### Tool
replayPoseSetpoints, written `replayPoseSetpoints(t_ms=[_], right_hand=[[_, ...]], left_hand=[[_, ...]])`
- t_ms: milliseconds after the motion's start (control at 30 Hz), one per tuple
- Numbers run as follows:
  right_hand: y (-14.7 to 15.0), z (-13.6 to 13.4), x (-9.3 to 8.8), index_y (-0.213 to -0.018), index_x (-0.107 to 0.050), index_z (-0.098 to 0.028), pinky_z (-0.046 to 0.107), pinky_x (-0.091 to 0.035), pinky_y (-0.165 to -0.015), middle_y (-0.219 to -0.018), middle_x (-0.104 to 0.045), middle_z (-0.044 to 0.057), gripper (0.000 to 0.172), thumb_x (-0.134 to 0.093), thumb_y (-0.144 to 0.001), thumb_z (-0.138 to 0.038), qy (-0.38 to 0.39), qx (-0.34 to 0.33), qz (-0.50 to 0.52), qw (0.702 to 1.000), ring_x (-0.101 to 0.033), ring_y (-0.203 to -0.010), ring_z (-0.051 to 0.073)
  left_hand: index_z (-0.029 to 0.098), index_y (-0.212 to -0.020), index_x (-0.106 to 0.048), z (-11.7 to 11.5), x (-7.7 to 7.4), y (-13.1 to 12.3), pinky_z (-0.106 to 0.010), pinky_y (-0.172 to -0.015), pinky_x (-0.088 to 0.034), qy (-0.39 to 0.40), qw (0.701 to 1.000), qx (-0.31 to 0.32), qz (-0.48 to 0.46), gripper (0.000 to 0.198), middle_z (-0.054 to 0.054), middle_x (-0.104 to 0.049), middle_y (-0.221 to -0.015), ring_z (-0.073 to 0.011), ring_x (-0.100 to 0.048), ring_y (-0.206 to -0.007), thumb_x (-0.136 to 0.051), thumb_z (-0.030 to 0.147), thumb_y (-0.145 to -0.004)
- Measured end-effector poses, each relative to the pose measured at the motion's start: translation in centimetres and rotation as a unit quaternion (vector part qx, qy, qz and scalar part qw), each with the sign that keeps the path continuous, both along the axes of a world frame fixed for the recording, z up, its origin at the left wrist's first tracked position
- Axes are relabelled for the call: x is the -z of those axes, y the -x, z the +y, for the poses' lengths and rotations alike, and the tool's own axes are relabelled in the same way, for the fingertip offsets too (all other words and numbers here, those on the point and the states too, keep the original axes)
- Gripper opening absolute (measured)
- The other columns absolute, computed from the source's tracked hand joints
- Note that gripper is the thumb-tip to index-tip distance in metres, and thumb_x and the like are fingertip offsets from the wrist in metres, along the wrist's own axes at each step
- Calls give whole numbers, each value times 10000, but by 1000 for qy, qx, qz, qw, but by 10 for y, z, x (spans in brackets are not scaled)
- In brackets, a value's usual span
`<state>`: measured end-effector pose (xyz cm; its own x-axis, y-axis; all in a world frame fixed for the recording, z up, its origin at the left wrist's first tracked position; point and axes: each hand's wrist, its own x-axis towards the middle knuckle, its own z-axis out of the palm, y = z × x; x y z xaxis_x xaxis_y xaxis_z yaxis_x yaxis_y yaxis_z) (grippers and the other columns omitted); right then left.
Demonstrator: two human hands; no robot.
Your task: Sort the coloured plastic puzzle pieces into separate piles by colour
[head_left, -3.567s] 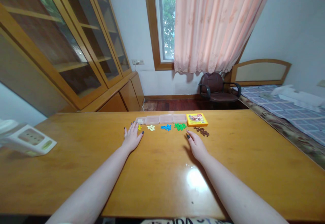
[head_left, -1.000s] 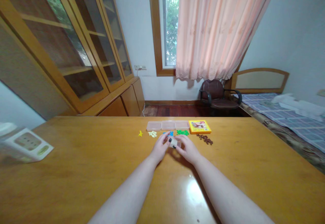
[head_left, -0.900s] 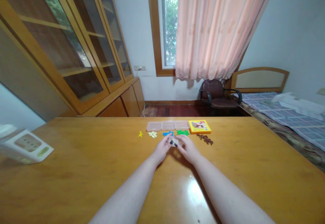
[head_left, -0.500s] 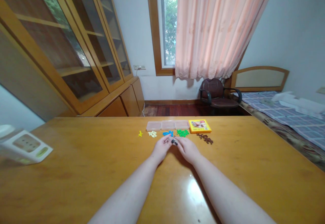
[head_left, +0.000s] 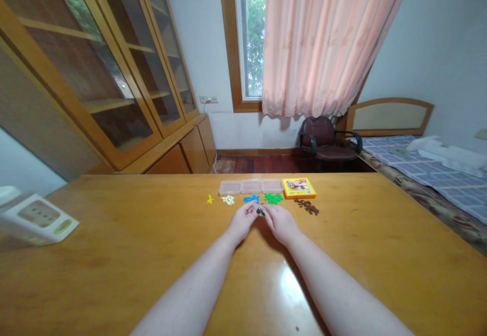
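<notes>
Fingers [head_left: 255, 211] of the left hand [head_left: 241, 223] and right hand [head_left: 279, 223] close together, tips meeting; anything held between them is hidden. Blue plastic pieces [head_left: 251, 199] lie just beyond, beside green pieces [head_left: 274, 198], below a clear compartment tray [head_left: 251, 187] on the desk [head_left: 152, 255].
</notes>
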<state>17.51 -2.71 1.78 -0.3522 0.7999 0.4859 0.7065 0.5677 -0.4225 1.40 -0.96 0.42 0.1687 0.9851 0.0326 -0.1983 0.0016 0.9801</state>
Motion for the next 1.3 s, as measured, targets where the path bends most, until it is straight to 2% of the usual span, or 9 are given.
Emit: replayPoseSetpoints(t_ms=[167,367,500,700,867,967,1033,1200,1300], right_hand=[[-3,4,1,-987,-640,-155,331,-483,-778,-946,-689,120,316,-346,-916,-246,35,56,30,997,-634,-853,218],[-13,12,2,-885,-639,-177,277,-467,-680,-823,-686,72,335,-351,-918,-346,88,77,202,972,-625,-756,191],[-17,17,6,-875,-652,-170,304,-467,-723,-840,-695,77,358,-395,-891,-419,105,90,277,951,-628,-794,216],[-16,27,11,-830,-647,-161,346,-495,-703,-773,-692,82,398,-457,-818,-510,152,109,430,883,-635,-741,236],[-11,30,9,-751,-620,-174,318,-487,-558,-597,-654,47,416,-557,-718,-584,245,76,506,823,-606,-569,215],[-11,29,7,-645,-591,-180,281,-441,-504,-538,-614,22,392,-593,-681,-570,263,80,501,821,-559,-518,184],[-12,29,6,-597,-570,-185,265,-409,-488,-512,-585,4,370,-595,-678,-546,267,87,493,823,-523,-497,164],[-14,31,8,-595,-579,-178,255,-395,-510,-538,-574,-1,345,-563,-701,-506,259,88,450,850,-509,-532,155],[-14,33,13,-775,-635,-157,267,-432,-559,-702,-649,40,374,-507,-746,-507,217,97,437,867,-553,-610,169]], left_hand=[[123,-1152,-583,-5,-1,-2,-463,-1041,-368,-8,999,37,-14,603,-167,-601,-1215,-284,-558,-1135,-770,392,-646],[184,-1336,-426,-8,1,-1,-445,-1058,-346,-19,996,77,-29,721,-167,-502,-1332,-266,-487,-1221,-739,318,-700],[160,-1220,-557,-2,1,3,-437,-1085,-311,-22,999,41,15,544,-133,-542,-1304,-264,-480,-1228,-700,302,-716],[170,-1117,-641,-4,-8,4,-438,-1070,-335,-23,995,37,90,421,-82,-621,-1212,-251,-543,-1159,-675,274,-711],[182,-1283,-518,-8,-1,3,-374,-965,-438,-55,987,67,138,589,-86,-640,-1158,-197,-617,-1001,-634,171,-706],[238,-1420,-301,-12,2,3,-304,-794,-506,-66,976,110,174,768,-50,-654,-1055,-112,-617,-741,-586,124,-717],[260,-1434,-256,-16,0,2,-268,-708,-507,-70,969,146,189,793,-28,-655,-987,-90,-580,-663,-577,124,-722],[247,-1347,-441,-20,-7,3,-257,-668,-510,-82,958,174,210,673,-38,-644,-982,-121,-586,-711,-590,127,-702],[215,-1287,-509,-15,-9,7,-280,-706,-508,-87,957,137,239,592,-40,-650,-925,-142,-597,-734,-574,132,-704]])
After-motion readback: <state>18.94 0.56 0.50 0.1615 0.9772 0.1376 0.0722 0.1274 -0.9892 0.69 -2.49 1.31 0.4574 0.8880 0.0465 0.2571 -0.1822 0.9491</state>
